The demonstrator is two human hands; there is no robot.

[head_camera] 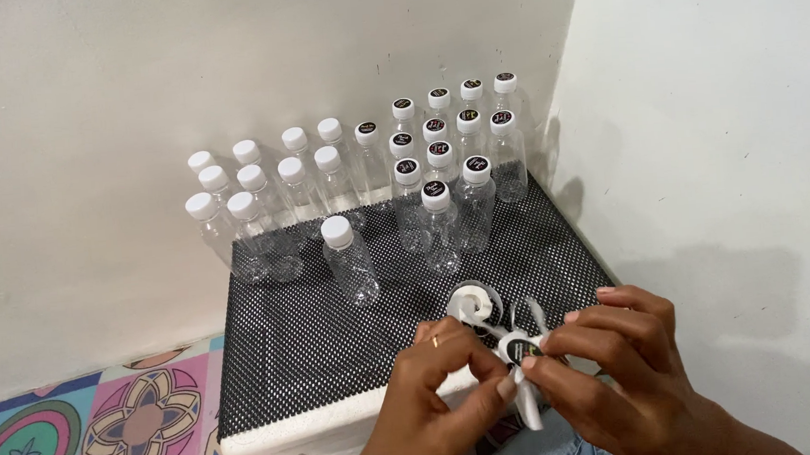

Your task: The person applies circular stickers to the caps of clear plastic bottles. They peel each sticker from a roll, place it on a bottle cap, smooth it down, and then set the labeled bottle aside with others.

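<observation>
My left hand (438,385) and my right hand (619,360) meet over the front right corner of a white box covered by a black mesh mat (318,345). Together they pinch a white backing strip (528,403) with a round black sticker (523,348) on it. A roll of the strip (473,304) lies on the mat just behind my fingers. One clear plastic bottle with a plain white cap (348,259) stands alone mid-mat.
Several clear bottles with plain white caps (254,204) stand at the back left. Several bottles with black stickers on their caps (452,159) stand at the back right. White walls close in behind and at right. A colourful patterned floor (98,424) shows at lower left.
</observation>
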